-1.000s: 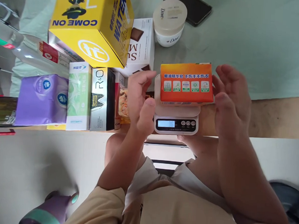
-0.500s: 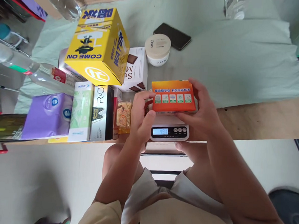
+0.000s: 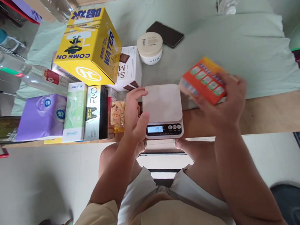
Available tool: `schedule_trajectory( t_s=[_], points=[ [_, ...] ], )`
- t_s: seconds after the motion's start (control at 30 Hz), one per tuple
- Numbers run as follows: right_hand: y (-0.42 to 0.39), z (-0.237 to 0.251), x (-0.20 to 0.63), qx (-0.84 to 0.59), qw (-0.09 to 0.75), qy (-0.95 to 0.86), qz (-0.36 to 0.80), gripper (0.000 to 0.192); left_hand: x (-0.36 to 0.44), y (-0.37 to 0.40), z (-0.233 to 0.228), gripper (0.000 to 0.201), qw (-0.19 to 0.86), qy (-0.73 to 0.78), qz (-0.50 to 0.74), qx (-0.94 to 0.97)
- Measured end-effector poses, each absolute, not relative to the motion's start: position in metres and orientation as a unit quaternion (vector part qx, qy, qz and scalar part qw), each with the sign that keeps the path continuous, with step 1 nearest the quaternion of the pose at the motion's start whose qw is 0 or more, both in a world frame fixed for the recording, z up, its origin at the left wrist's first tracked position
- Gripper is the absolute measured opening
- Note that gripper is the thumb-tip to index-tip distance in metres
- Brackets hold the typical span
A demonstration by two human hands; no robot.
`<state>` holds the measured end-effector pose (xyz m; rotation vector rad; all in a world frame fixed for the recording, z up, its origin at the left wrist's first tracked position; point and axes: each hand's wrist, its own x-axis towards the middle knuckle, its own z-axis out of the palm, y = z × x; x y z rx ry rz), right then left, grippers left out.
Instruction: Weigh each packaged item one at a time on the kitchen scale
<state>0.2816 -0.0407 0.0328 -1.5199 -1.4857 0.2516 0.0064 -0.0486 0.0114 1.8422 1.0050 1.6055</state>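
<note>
An orange box of soap [image 3: 207, 80] is tilted in the grasp of my right hand [image 3: 227, 103], up and to the right of the kitchen scale [image 3: 163, 103]. The scale's white plate carries nothing, and its lit display reads about 492. My left hand [image 3: 136, 113] stays at the scale's left edge, fingers apart and holding nothing. Just left of that hand lies a small clear packet of biscuits [image 3: 117, 114].
Left of the biscuits stand a black-and-silver box [image 3: 96, 113], a green-white box [image 3: 75, 112] and a purple tissue pack [image 3: 44, 117]. Behind them are a yellow carton [image 3: 88, 48], a white chocolate box [image 3: 130, 69], a Dove jar [image 3: 150, 48] and a phone [image 3: 166, 33].
My right hand has lifted the soap box off the scale and carried it right, turning it. My left hand has let go of the box and stays beside the scale.
</note>
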Motion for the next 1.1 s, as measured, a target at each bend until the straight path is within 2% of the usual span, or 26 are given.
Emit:
schedule_trajectory(
  t_s=[0.1,0.17,0.33,0.4,0.5,0.57,0.63,0.7,0.83,0.9,1.0,1.1],
  points=[
    [-0.031,0.02,0.309,-0.674,0.536,-0.502,0.084,0.077,0.008,-0.048,0.012,0.061,0.246,0.383,0.579,0.677],
    [-0.024,0.015,0.327,-0.706,0.543,-0.447,0.086,0.081,0.01,-0.048,0.014,0.056,0.254,0.391,0.57,0.676],
    [-0.022,0.02,0.339,-0.801,0.437,-0.398,0.096,0.087,0.01,-0.05,0.024,0.053,0.252,0.386,0.584,0.668],
    [-0.028,0.028,0.327,-0.812,0.409,-0.414,0.044,0.088,0.007,-0.051,0.034,0.049,0.243,0.39,0.6,0.654],
    [-0.044,0.043,0.291,-0.74,0.416,-0.529,-0.019,0.066,-0.001,-0.051,0.049,0.034,0.215,0.426,0.634,0.608],
    [-0.055,0.052,0.258,-0.645,0.421,-0.636,0.047,0.044,-0.009,-0.049,0.054,0.028,0.197,0.448,0.659,0.571],
    [-0.065,0.059,0.223,-0.565,0.397,-0.712,0.126,0.034,-0.019,-0.047,0.054,0.033,0.199,0.466,0.67,0.543],
    [-0.071,0.062,0.191,-0.518,0.353,-0.76,0.172,0.029,-0.028,-0.048,0.051,0.042,0.222,0.492,0.653,0.531],
    [-0.075,0.061,0.143,-0.495,0.304,-0.784,0.219,0.025,-0.038,-0.064,0.052,0.06,0.293,0.582,0.538,0.534],
    [-0.076,0.059,0.126,-0.485,0.277,-0.795,0.235,0.028,-0.038,-0.076,0.058,0.06,0.317,0.596,0.502,0.541],
    [-0.079,0.057,0.11,-0.469,0.241,-0.81,0.256,0.034,-0.036,-0.087,0.067,0.055,0.328,0.575,0.515,0.545],
    [-0.081,0.058,0.107,-0.477,0.265,-0.796,0.261,0.033,-0.033,-0.09,0.072,0.047,0.348,0.523,0.556,0.544]
  ],
)
